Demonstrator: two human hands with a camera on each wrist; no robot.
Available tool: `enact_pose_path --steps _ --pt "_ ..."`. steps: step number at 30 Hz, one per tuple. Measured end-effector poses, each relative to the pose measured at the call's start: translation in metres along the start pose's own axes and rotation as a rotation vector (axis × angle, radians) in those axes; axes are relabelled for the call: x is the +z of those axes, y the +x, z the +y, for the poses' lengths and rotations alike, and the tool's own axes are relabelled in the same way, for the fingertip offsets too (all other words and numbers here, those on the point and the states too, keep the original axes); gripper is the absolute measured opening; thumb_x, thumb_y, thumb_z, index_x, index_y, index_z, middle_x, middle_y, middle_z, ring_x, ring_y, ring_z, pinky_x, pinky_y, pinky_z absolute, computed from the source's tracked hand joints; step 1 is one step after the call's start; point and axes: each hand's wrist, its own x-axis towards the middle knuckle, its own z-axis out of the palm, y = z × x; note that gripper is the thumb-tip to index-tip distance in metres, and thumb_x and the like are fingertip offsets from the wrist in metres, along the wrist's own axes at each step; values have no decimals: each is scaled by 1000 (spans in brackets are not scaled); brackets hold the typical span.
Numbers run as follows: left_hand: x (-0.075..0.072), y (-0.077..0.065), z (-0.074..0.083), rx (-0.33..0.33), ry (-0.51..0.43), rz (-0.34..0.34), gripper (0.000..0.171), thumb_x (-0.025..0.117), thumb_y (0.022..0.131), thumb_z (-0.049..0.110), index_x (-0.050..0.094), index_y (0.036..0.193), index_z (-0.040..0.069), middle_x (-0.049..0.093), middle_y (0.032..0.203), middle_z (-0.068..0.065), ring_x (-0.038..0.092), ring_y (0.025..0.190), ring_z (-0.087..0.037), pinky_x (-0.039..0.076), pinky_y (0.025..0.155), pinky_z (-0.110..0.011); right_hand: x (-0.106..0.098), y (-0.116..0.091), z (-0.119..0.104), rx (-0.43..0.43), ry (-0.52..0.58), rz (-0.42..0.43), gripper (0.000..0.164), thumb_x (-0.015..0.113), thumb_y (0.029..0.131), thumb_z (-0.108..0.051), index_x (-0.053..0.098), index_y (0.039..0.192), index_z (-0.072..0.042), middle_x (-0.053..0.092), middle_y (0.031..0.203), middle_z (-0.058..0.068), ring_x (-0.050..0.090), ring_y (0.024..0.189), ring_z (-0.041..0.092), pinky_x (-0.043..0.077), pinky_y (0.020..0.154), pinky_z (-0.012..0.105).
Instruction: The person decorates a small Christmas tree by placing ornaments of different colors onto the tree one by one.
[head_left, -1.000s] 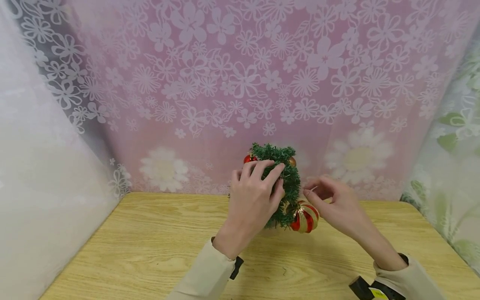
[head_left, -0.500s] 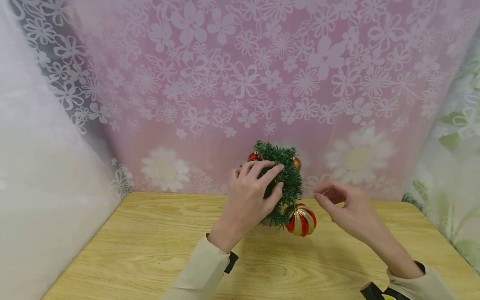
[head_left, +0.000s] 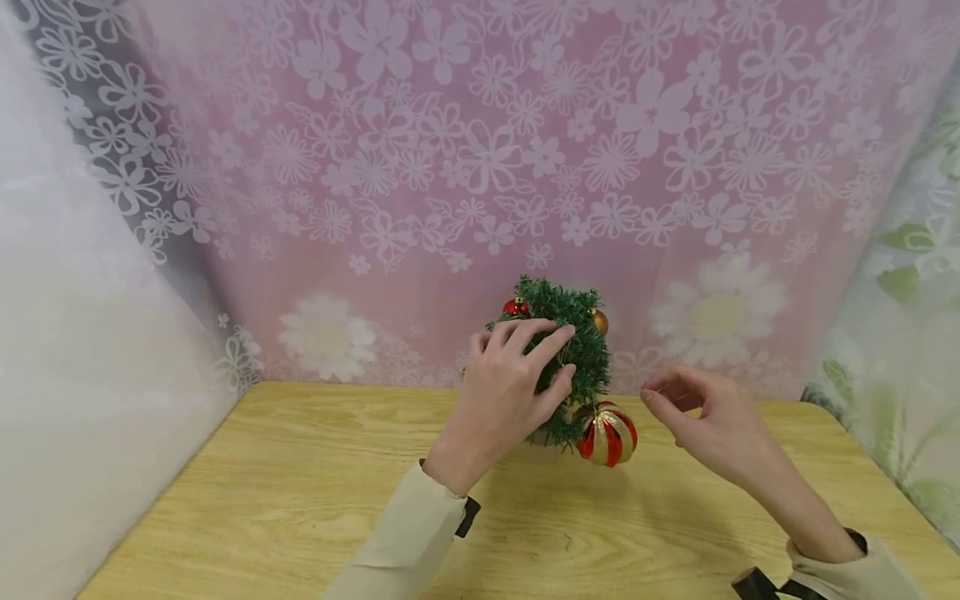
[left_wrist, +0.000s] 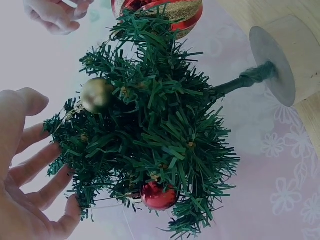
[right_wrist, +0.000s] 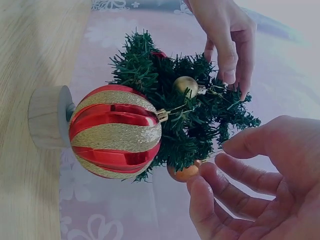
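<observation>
A small green artificial Christmas tree (head_left: pixel 551 300) stands on a round pale wooden base (right_wrist: pixel 49 116). My left hand (head_left: pixel 510 383) rests over its crown with spread fingers, the fingertips touching the branches in the left wrist view. Low on the tree's right side hangs a big red-and-gold striped bauble (head_left: pixel 606 433). My right hand (head_left: pixel 712 417) is held to the right of the tree, thumb and index fingertip close together on a thin pale thread. Small baubles hang among the branches: a red one (left_wrist: pixel 158 195), a gold one (right_wrist: pixel 185 86) and an orange one (right_wrist: pixel 183 172).
The tree stands on a wood-grain table (head_left: pixel 337 500) toward its back edge. A pink floral curtain (head_left: pixel 420 192) hangs behind, with pale sheeting (head_left: pixel 90 333) at the left and a leafy curtain (head_left: pixel 907 333) at the right.
My right hand has drawn away from the tree to the right. The tree has shifted slightly up and right in the head view, my left hand staying on it.
</observation>
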Motion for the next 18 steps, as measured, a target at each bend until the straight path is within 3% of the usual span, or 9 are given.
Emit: enact_pose_path --steps 18 --pt "4 5 -9 -10 -77 -6 40 66 100 38 67 137 24 67 132 0 61 118 -22 49 90 -44 -6 -6 8 36 -15 -36 17 62 103 -27 71 109 -15 74 101 4 66 79 2 56 58 28"
